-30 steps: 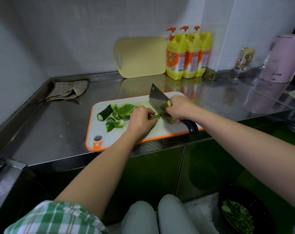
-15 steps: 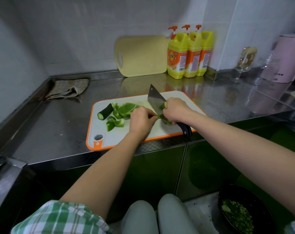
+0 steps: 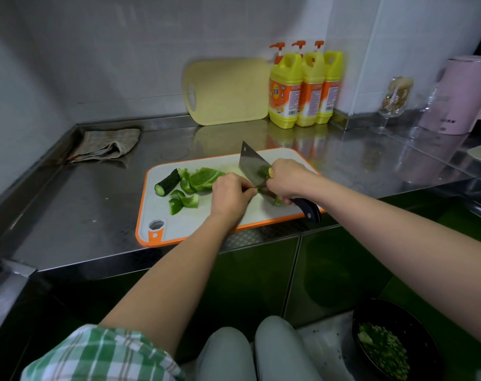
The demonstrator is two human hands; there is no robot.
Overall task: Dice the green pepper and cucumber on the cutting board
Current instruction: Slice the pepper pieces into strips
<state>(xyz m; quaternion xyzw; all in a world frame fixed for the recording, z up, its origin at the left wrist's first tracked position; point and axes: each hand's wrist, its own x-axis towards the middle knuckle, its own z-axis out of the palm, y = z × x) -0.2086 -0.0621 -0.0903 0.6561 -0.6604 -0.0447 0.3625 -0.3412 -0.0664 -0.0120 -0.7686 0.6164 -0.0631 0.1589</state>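
Green pepper pieces (image 3: 203,178) partly diced; cucumber (image 3: 168,185) uncut.
On the board (image 3: 184,224), the left hand's (image 3: 229,196) curled fingers pinned a strip (image 3: 259,190) against the cleaver (image 3: 253,166), whose handle the right hand (image 3: 289,180) gripped; most dicing seemingly remained.

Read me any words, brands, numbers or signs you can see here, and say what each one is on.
Nothing is sharp enough to quote.
On the nearest detergent bottle: two large white characters on the orange label, blurred; the fine print is too small.
On the cleaver: a yellow sticker near the handle, marks too small.
On the pink kettle: dark lettering low on its side, blurred.
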